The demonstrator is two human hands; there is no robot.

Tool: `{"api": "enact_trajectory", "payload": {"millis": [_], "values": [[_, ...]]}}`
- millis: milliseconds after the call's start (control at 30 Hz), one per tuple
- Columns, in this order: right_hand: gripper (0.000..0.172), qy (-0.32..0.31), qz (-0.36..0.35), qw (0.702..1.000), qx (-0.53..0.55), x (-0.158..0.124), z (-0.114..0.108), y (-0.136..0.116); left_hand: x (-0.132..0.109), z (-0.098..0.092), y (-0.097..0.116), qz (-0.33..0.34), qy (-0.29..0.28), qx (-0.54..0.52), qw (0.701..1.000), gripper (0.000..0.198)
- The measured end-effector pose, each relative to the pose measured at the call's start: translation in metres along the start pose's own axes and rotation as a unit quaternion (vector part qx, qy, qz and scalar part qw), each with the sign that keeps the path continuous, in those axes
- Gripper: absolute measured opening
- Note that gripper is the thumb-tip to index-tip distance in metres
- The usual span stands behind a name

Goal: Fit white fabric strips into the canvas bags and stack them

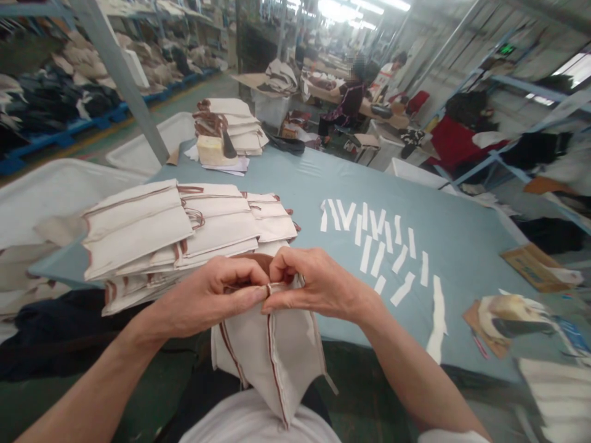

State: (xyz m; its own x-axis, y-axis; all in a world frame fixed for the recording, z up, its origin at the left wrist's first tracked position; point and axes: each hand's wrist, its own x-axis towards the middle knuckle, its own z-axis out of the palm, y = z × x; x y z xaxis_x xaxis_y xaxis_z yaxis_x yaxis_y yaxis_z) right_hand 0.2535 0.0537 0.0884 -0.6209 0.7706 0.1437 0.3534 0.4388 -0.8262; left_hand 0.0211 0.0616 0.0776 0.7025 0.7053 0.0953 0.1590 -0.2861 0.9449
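Both my hands grip the top edge of a cream cloth bag (272, 354) with brown piping, held upright over my lap at the table's near edge. My left hand (217, 292) pinches the rim with thumb and fingers closed. My right hand (314, 283) is closed on the same rim, fingertips meeting the left thumb at a small ring-like fitting. Just beyond my hands lies a fanned stack of the same cream bags (175, 231) on the light blue table (462, 240). Several white paper strips (378, 246) lie in rows to the right of the hands.
A second pile of bags (235, 126) and a pale block with a dark tool stand at the table's far end. White trays (50, 191) sit left. Cardboard pieces and a shoe-like item (512, 314) lie right. A seated person (348, 101) works at a far table. Shelves line the left.
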Motion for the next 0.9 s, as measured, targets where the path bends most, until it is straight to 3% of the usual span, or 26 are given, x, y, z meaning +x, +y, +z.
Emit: {"api": "enact_trajectory", "payload": {"millis": [333,533,767,900], "values": [[0.048,0.006,0.067,0.998,-0.001,0.004,0.007,-0.008,-0.004,-0.006,0.007,0.036,0.003,0.123,0.992,0.027],[0.038,-0.06,0.031,0.989,-0.134,0.01,0.0,-0.015,-0.014,-0.004,0.015,0.09,0.05,0.229,0.968,0.029],[0.031,-0.077,0.02,0.979,-0.186,0.014,0.004,-0.027,-0.022,-0.004,0.012,0.068,0.091,0.227,0.967,0.019],[0.033,-0.064,0.023,0.98,-0.187,0.01,0.015,-0.029,-0.032,0.0,0.009,0.09,0.101,0.23,0.964,0.013]]}}
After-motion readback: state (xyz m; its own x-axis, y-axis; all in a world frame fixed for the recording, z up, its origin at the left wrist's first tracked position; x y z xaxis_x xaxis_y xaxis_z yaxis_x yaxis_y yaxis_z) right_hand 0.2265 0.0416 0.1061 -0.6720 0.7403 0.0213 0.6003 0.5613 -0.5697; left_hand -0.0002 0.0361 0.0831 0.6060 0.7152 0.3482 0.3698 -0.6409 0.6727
